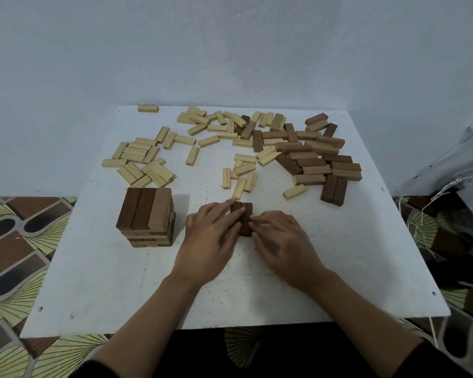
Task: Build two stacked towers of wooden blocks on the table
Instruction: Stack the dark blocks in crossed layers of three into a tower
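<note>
A tower of brown wooden blocks [147, 216], several layers high, stands on the white table [99, 282] at front left. To its right, dark brown blocks [245, 217] lie side by side flat on the table. My left hand [210, 237] rests its straight fingers on their left side. My right hand [280, 240] touches their right side with its fingertips. How many blocks lie under the hands is hidden.
Loose pale blocks [145, 159] are scattered at the back left and centre. A heap of brown blocks [314, 156] lies at the back right. One pale block [148, 108] sits at the far edge. A grey cloth bundle [459, 170] is off the table's right side.
</note>
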Demonstrator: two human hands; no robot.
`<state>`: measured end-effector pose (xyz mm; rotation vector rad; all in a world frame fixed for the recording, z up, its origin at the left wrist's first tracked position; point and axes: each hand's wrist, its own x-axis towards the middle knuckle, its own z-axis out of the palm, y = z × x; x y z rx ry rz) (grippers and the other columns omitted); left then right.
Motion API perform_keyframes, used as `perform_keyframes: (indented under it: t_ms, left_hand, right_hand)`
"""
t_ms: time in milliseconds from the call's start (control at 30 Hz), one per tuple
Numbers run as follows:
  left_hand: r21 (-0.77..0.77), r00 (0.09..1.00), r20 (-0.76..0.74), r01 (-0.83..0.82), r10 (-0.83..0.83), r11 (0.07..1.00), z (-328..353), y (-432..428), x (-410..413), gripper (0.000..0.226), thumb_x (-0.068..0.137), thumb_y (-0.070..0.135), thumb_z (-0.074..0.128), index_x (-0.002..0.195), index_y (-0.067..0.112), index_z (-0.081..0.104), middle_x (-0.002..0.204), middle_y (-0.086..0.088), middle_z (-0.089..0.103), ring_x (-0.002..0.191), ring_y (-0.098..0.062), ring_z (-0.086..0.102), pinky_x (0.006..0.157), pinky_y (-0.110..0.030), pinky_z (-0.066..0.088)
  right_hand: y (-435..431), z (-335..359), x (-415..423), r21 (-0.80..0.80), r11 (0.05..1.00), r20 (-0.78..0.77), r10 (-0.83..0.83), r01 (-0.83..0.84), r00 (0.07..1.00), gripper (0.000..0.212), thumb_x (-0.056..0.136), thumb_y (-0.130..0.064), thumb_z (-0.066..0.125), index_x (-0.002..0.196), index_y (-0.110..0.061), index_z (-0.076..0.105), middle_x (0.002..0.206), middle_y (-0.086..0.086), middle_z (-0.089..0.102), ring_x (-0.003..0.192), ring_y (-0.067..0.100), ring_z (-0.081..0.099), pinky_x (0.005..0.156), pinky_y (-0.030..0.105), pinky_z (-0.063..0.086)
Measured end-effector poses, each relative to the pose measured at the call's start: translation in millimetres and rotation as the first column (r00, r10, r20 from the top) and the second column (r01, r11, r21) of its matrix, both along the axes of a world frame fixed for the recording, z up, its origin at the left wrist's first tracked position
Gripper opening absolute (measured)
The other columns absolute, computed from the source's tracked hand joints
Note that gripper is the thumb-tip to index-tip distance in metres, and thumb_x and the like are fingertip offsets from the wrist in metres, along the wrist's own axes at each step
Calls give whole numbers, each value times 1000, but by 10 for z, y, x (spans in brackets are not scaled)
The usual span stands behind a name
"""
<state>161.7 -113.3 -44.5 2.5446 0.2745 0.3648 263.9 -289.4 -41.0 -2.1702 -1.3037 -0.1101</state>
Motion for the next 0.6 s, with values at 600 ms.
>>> perform_keyframes:
  t_ms: [600]
  left_hand:
    - [-51, 999, 32, -22, 24, 998, 15, -30, 14, 40, 99, 47, 54, 134, 30, 63, 149, 13, 48, 137, -10, 38, 107, -41, 31]
  right_hand:
    - [-698, 158, 766, -199, 786, 190, -555, 586, 810, 32, 99, -26, 54, 124, -10, 68, 132, 1, 60, 129, 26, 41, 95, 49, 31]
